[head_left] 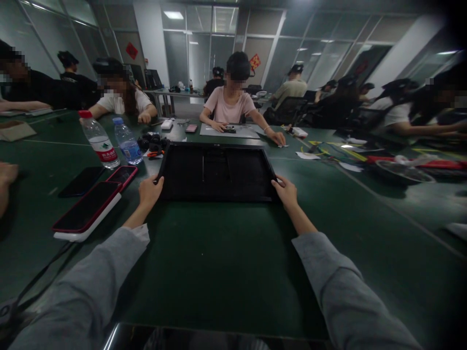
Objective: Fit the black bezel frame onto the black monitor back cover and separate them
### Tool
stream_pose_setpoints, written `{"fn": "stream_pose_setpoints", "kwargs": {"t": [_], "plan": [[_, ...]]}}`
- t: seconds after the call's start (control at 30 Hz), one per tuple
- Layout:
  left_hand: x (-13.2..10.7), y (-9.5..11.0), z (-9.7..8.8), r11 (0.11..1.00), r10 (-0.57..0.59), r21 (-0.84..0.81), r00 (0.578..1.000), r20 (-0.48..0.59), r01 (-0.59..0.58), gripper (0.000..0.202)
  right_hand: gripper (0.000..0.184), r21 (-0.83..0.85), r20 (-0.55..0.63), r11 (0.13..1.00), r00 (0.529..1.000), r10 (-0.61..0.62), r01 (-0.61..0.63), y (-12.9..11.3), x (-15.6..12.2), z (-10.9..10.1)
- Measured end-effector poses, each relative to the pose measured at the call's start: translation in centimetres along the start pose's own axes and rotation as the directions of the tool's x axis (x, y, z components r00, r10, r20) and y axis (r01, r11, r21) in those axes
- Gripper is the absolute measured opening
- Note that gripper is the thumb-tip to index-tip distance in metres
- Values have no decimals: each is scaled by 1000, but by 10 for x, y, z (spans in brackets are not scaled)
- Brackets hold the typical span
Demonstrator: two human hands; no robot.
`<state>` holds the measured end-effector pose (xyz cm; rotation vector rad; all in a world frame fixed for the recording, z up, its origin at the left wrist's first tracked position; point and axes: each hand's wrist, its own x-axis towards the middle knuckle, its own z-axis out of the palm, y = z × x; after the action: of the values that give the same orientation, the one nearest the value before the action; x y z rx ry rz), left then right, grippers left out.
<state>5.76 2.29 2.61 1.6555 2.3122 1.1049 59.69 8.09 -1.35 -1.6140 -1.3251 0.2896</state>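
Observation:
A wide black rectangular panel with a raised rim [182,172] is held out over the green table; two thin upright lines show on its dark inner face, and its exact kind is unclear. My left hand [149,191] grips its left side edge, the thumb on top of the rim. On the opposite side, my right hand [286,190] is closed on the right edge in the same way. The undersides of both hands are partly hidden. The panel looks roughly level between the hands, and I cannot tell whether it touches the table.
Left of the panel stand a red-capped bottle [100,143] and a blue-capped bottle [127,143]. Nearer lie a dark phone [82,181] and a red-edged phone [87,206] on a white block. Opposite sits a person in pink [228,104]. A wire basket [403,172] and cables lie right.

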Motion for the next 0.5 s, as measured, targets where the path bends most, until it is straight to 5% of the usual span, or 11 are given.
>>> {"fn": "stream_pose_setpoints", "kwargs": {"t": [0.5], "plan": [[10,-11,7,983,-54,-178,998,-44,45,43,68,-145,21,986,997,-80,82,-4,10,10]]}}
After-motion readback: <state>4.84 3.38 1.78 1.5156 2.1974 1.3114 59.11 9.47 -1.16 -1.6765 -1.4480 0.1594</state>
